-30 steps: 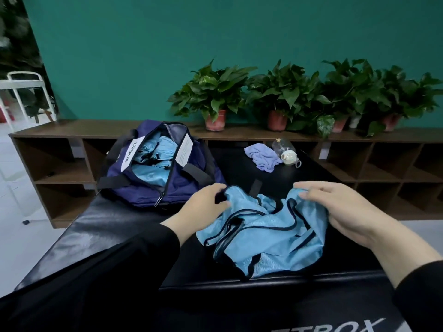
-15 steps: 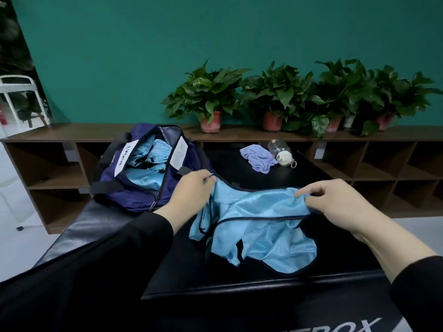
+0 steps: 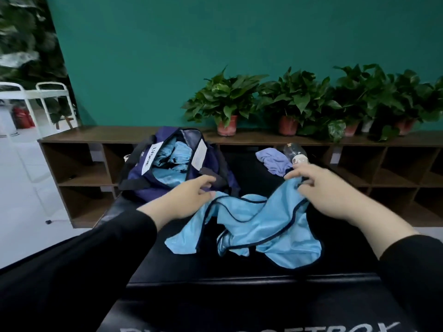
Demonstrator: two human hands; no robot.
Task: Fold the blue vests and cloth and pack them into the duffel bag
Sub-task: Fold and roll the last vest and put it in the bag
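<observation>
A light blue vest (image 3: pixel 261 226) with dark trim lies spread and rumpled on the black padded bench (image 3: pixel 239 271). My left hand (image 3: pixel 184 200) pinches its left shoulder strap near the bag. My right hand (image 3: pixel 323 188) grips the vest's right shoulder, lifted slightly off the bench. The navy duffel bag (image 3: pixel 172 168) stands unzipped at the back left of the bench, with folded blue vests (image 3: pixel 170 159) inside. A lilac-blue cloth (image 3: pixel 273 160) lies crumpled at the far end of the bench.
A clear plastic bottle (image 3: pixel 296 153) lies beside the cloth. A wooden shelf unit (image 3: pixel 96 137) runs behind the bench, with several potted plants (image 3: pixel 225 104) on top. A white metal frame (image 3: pixel 48 97) stands at far left.
Both hands have taken the vest by its shoulders and drawn them apart, spreading it wider across the bench. The view has shifted right and down.
</observation>
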